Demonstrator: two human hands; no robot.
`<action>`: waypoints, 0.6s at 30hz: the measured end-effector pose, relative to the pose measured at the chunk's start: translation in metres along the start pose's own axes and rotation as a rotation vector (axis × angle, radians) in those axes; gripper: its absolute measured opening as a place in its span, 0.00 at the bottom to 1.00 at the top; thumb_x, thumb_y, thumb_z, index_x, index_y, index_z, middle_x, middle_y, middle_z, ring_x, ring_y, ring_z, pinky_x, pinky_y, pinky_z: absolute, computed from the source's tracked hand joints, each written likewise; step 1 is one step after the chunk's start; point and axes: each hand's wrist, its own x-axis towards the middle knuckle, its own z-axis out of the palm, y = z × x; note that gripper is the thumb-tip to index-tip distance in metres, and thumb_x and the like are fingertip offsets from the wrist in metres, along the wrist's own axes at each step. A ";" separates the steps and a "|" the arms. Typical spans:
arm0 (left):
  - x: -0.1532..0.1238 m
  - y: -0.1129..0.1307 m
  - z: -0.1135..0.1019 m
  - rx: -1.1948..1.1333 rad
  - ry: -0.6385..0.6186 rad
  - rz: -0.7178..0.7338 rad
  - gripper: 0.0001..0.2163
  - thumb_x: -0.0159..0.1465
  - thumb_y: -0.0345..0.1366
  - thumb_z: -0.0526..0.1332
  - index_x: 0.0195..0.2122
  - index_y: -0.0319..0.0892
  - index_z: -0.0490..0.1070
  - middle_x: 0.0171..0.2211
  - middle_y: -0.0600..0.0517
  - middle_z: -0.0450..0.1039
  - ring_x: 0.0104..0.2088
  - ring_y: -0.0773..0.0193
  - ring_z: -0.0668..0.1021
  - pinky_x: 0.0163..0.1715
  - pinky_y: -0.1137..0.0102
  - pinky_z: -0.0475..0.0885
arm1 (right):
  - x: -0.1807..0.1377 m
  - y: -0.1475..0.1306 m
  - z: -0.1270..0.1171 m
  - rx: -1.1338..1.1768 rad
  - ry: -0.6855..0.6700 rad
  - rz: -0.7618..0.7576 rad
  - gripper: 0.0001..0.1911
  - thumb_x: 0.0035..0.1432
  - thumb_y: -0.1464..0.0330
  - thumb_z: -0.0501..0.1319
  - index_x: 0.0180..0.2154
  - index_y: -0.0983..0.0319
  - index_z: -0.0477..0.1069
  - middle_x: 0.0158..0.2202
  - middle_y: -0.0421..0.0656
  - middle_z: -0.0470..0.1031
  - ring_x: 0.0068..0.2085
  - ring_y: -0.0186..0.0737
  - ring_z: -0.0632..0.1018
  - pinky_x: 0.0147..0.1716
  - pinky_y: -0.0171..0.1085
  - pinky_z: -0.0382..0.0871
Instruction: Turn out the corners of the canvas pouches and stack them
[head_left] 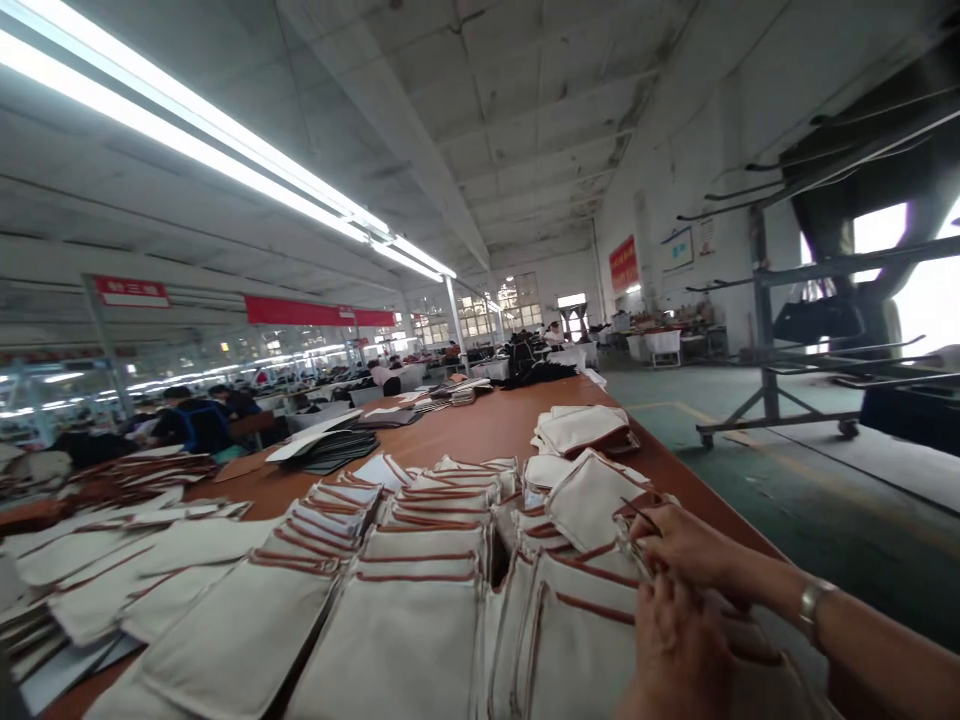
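My right hand (682,545), with a silver bracelet at its wrist, is closed around a thin dark pointed tool (641,515), perhaps thread snips; most of it is hidden. Just below, my left hand (679,640) has its fingers bent and pressed together at the edge of a cream bag piece with brown edging (589,640). What its fingertips grip is mostly covered. Both hands are close together over the right-hand row of these cream pieces. Beside them lie a tilted cream piece (589,500) and overlapping middle rows of cream pieces (420,550).
A brown-topped table (465,430) stretches away. On it are a stack of cream pieces (581,430), a dark stack (330,450) and flat pale panels (202,545). A wheeled metal rack (769,330) stands right, across the green floor. People (191,420) sit at left.
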 end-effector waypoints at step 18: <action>-0.095 0.038 -0.039 -0.090 0.209 0.146 0.08 0.65 0.27 0.54 0.34 0.44 0.71 0.29 0.50 0.75 0.29 0.56 0.77 0.31 0.65 0.72 | -0.012 -0.026 0.027 -0.414 -0.219 0.029 0.12 0.62 0.65 0.65 0.45 0.64 0.73 0.50 0.47 0.73 0.52 0.50 0.73 0.53 0.55 0.67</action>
